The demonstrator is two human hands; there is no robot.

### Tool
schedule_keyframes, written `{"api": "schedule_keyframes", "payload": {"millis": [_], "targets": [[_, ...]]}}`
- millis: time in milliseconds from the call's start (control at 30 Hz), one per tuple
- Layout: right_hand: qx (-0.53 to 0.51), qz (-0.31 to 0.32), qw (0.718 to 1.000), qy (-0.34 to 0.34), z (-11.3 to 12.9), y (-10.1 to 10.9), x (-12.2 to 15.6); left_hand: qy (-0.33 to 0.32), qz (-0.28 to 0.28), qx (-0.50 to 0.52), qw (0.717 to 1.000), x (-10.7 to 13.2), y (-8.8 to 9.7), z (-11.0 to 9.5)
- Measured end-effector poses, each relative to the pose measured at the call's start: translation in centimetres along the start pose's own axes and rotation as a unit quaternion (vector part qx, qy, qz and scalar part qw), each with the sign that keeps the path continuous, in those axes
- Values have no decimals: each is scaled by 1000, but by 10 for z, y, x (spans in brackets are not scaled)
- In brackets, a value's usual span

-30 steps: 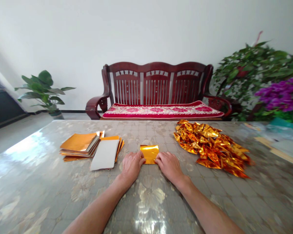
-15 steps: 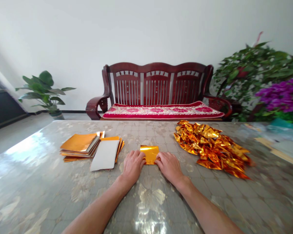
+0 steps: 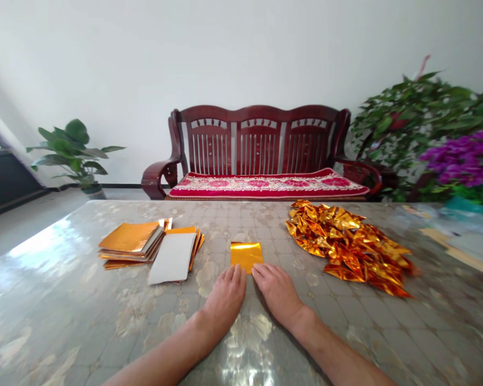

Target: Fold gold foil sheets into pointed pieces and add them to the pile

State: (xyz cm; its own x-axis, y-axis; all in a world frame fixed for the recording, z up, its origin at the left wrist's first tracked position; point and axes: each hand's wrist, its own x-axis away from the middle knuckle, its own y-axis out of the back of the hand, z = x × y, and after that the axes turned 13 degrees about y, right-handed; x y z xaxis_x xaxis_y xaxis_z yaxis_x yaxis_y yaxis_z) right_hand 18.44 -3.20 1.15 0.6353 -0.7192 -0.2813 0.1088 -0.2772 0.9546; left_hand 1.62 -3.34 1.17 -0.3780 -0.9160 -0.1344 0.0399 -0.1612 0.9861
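A small sheet of gold foil paper (image 3: 246,254) lies on the table in front of me, folded along its far edge or catching a bright streak of light there. My left hand (image 3: 228,287) is at its near left corner, fingers close together and fingertips on the edge. At the near right corner, my right hand (image 3: 274,287) has its fingertips on the paper in the same way. Both thumbs are mostly hidden beneath the hands. To the left are a stack of gold foil sheets (image 3: 128,237) and a second stack with a pale sheet (image 3: 172,257) on top.
A heap of folded gold foil pieces (image 3: 341,236) covers the right part of the patterned table (image 3: 145,343). Clear plastic bags (image 3: 430,214) and flat papers (image 3: 466,246) lie at the far right. Beyond the table stands a dark red wooden bench (image 3: 259,145), with plants either side.
Both hands have slid from the paper's left and right sides towards me, to its near edge, and come closer together. The paper stays about where it was.
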Motion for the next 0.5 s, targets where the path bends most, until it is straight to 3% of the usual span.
{"api": "schedule_keyframes", "payload": {"millis": [200,500], "targets": [[-14,29,998,-50,-13,6,11,27,14,-25,999,5,6,5],[14,60,997,-38,-14,15,0,18,19,-20,999,-10,13,9]]}}
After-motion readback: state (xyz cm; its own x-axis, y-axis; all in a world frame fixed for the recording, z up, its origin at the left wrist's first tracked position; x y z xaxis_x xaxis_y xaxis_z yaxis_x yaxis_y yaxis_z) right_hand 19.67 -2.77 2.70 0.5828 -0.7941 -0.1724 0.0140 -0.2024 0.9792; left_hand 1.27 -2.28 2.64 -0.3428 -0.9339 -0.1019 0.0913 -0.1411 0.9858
